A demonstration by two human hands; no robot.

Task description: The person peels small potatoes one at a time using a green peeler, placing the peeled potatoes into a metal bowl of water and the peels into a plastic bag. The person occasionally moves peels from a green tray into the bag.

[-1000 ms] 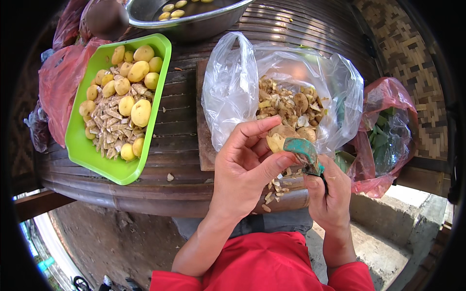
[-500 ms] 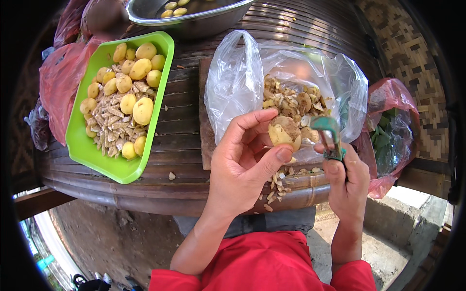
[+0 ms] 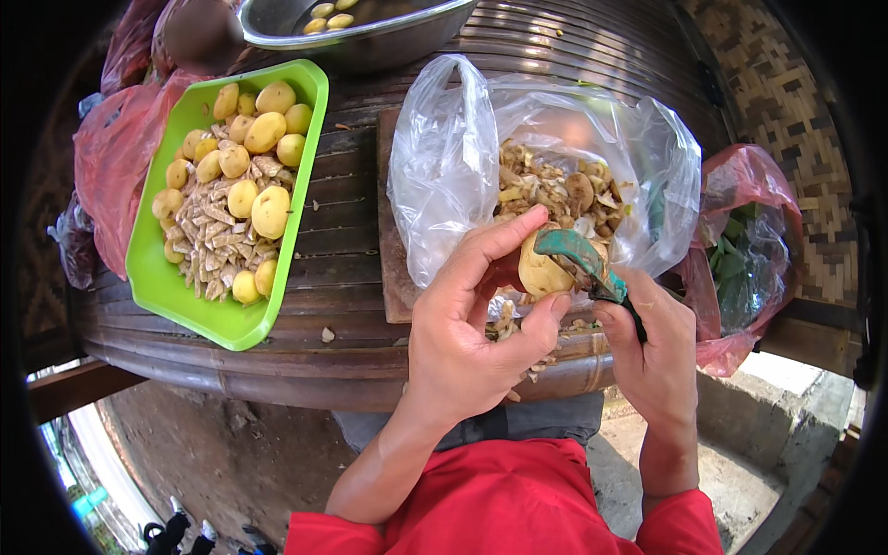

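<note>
Moved leftward, the green peeler [image 3: 572, 252] grasped by the right hand [image 3: 655, 342] now overlaps the potato [image 3: 542, 270] pinched in the left hand [image 3: 472, 338], near centre. Just beyond sits a clear bag [image 3: 439, 166] of peelings [image 3: 536, 180]; left, a green tray [image 3: 222, 330]; far left, a metal basin [image 3: 370, 48].

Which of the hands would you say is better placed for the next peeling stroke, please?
Probably the right hand: it grips the green peeler, whose head lies over the partly peeled potato. The left hand is occupied holding that potato.
</note>
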